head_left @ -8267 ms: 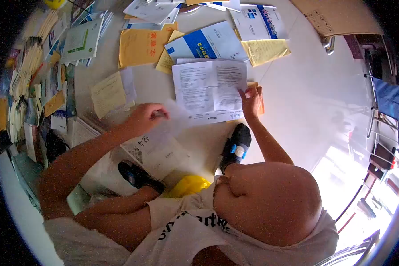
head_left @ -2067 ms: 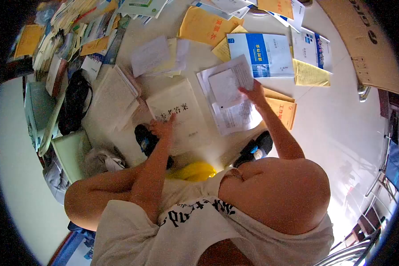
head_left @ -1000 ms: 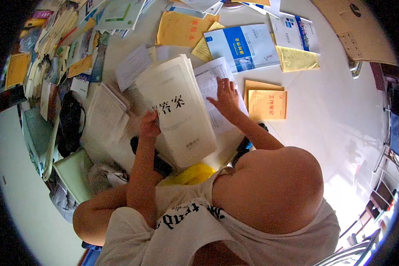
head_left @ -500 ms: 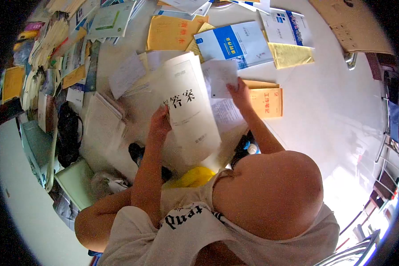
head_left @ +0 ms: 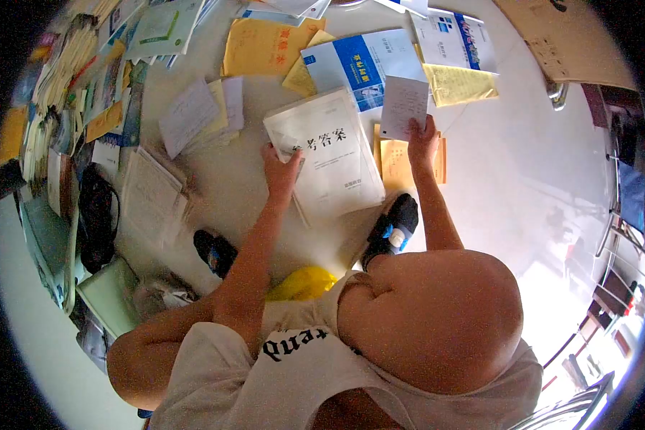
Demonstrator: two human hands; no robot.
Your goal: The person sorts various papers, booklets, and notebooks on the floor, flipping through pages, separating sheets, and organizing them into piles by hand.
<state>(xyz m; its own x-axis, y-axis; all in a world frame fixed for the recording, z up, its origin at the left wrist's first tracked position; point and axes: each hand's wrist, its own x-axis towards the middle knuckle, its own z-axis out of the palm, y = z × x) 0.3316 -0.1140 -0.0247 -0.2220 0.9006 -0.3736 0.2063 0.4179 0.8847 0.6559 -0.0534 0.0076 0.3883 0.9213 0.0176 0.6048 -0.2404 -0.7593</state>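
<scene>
My left hand point(head_left: 283, 170) is closed on the left edge of a white booklet point(head_left: 337, 168) with large black Chinese characters, its thumb on the cover. Other pages show under the booklet's edge. Up and to the right, my right hand point(head_left: 423, 136) pinches the lower corner of a small handwritten sheet of paper point(head_left: 405, 100). That sheet overlaps a blue-and-white workbook point(head_left: 365, 64) behind it. Beneath my right hand lies an orange-brown notebook point(head_left: 394, 161), partly covered by the booklet and my wrist.
Handwritten sheets point(head_left: 190, 115) lie left of the booklet, with a paper stack point(head_left: 154, 190) below them. An orange envelope-like booklet point(head_left: 268, 46) and yellow lined paper point(head_left: 462, 84) lie farther off. Book piles point(head_left: 50, 129) line the left; a cardboard box point(head_left: 573, 43) stands at upper right.
The white booklet has moved right, uncovering the handwritten sheets on the left, and the lined sheet beneath it is now hidden. My right hand has carried the small sheet right and up.
</scene>
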